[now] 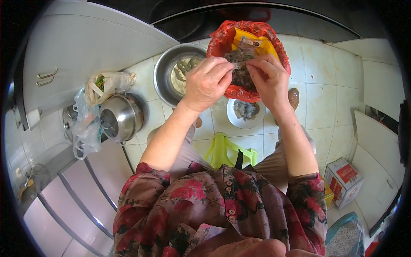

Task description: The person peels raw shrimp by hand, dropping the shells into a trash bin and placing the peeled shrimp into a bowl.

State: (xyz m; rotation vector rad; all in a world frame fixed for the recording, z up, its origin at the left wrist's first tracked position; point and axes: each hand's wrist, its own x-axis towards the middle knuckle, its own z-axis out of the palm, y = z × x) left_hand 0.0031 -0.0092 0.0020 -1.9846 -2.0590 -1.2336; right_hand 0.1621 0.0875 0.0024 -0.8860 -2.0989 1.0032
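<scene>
Both hands meet above a bin lined with a red plastic bag (284, 58). Between their pinched fingertips is a small, greyish, translucent shrimp (239, 65). My left hand (208, 81) grips its left end, and my right hand (269, 77) its right end. Inside the bin lie a yellow packet (252, 41) and a heap of grey-brown shells (243, 79). A metal basin (162, 79) with whole shrimp (185, 66) and some liquid stands left of the bin. Below the bin, a white bowl (244, 124) holds peeled grey shrimp (245, 109).
A green plastic stool (220, 150) stands between the knees. On the left are a steel pot (122, 118), plastic bags (85, 124) and a cloth bag (115, 83). A cardboard box (343, 182) stands at lower right. Cabinets (98, 38) border the tiled floor (317, 103).
</scene>
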